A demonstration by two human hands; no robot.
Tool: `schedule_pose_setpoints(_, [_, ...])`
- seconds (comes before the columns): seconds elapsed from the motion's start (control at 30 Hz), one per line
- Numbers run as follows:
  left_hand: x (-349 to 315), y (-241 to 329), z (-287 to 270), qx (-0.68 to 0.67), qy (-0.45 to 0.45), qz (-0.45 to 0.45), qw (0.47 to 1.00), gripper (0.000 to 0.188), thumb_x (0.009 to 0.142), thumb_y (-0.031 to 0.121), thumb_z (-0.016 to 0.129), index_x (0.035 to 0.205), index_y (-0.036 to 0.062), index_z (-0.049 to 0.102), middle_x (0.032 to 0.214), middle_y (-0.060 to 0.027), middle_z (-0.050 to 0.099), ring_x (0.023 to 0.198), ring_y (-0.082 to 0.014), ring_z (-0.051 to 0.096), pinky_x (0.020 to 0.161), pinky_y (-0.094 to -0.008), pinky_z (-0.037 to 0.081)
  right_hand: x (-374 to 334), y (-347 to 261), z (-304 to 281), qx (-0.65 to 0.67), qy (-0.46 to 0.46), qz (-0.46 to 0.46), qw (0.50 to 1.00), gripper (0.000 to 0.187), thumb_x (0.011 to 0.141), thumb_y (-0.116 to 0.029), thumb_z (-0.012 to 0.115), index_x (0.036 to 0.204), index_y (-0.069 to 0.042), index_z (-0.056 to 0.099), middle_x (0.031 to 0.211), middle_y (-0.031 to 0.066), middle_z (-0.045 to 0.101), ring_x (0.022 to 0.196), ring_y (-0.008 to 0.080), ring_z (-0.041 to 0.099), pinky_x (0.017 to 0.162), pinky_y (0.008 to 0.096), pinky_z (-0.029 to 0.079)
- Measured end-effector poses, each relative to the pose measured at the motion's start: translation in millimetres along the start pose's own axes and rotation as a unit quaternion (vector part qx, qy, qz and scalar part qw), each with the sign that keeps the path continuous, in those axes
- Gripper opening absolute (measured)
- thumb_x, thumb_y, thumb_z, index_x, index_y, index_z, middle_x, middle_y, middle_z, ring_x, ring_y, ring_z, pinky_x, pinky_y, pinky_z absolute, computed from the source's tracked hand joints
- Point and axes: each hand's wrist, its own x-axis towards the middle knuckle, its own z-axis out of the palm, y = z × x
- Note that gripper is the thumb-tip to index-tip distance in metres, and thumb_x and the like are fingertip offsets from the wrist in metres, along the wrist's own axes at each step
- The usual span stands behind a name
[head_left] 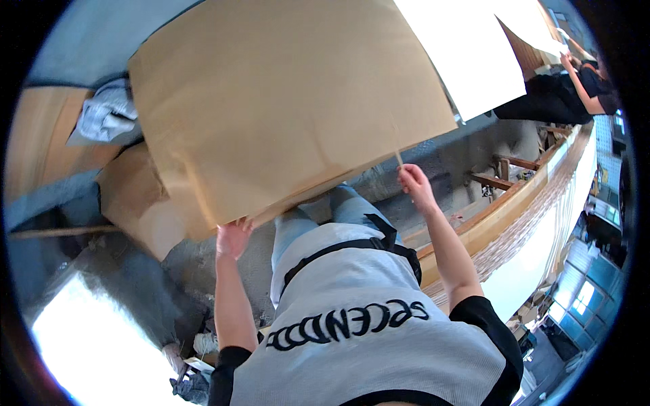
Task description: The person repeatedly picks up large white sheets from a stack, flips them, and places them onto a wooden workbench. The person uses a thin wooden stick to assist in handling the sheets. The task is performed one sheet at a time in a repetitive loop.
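A large brown paper sheet point(291, 101) lies spread out in front of me, its surface nearly flat. At its near left corner my left hand point(233, 238) is closed on the edge, with the fingertips partly hidden. Farther right, just off the near edge, my right hand point(414, 185) pinches a thin pale strip point(398, 157). The strip reaches up from my fingers to the edge of the sheet.
Bright white sheets point(474, 61) lie right of the brown one, where another person point(586, 88) handles a sheet. A creased brown piece point(145, 196) hangs at the left near a grey cloth point(107, 111). A long wooden-edged stack point(501, 223) runs along my right.
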Motion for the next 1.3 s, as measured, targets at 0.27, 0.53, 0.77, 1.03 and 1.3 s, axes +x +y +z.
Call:
schedule_pose_setpoints(0.27, [83,-89,90,0.07,0.244,0.015,0.967,0.036,0.083,0.041,0.049,0.098,0.0081,0.047,0.073,-0.0035,0.05,0.05,-0.013,0.041,0.043,-0.025,0.034,40,2,6,-0.156,-0.215,0.079,0.961,0.023,0.075,-0.023,0.063,0.09,-0.005,0.063,0.07,-0.0018,0.056,0.067,0.006,0.048,0.06,0.0213,0.039])
schedule_pose_setpoints(0.53, [41,-115,58,0.074,0.291,0.032,0.953,0.031,0.082,0.039,0.052,0.095,0.0113,0.047,0.062,-0.0016,0.046,0.041,-0.0103,0.033,0.038,-0.0233,0.028,49,29,-7,0.003,-0.11,0.198,0.974,0.028,0.08,-0.03,0.059,0.067,-0.007,0.051,0.06,-0.002,0.048,0.046,0.0035,0.037,0.039,0.0172,0.027])
schedule_pose_setpoints(0.77, [27,-133,44,0.025,0.264,0.043,0.963,0.033,0.082,0.036,0.053,0.099,0.0084,0.047,0.064,-0.0033,0.047,0.041,-0.0102,0.033,0.039,-0.0228,0.028,50,43,-27,0.12,0.041,0.182,0.975,0.024,0.082,-0.027,0.056,0.07,-0.008,0.049,0.059,-0.0021,0.048,0.044,0.0046,0.038,0.037,0.0181,0.027])
schedule_pose_setpoints(1.03, [38,-135,13,0.016,0.309,-0.031,0.951,0.032,0.083,0.038,0.052,0.096,0.0086,0.049,0.059,-0.0006,0.041,0.042,-0.0097,0.03,0.039,-0.0229,0.026,37,24,-30,0.001,0.06,0.136,0.989,0.022,0.078,-0.023,0.058,0.065,-0.005,0.055,0.059,-0.0001,0.054,0.047,0.0068,0.044,0.043,0.0213,0.033])
schedule_pose_setpoints(1.3, [27,-129,21,0.058,0.301,0.006,0.952,0.031,0.082,0.038,0.052,0.094,0.0094,0.05,0.058,0.0002,0.04,0.043,-0.0094,0.029,0.04,-0.0225,0.026,80,4,-195,-0.006,0.237,0.004,0.972,0.018,0.075,-0.025,0.064,0.078,-0.007,0.062,0.06,-0.0021,0.055,0.048,0.0036,0.042,0.044,0.0187,0.033])
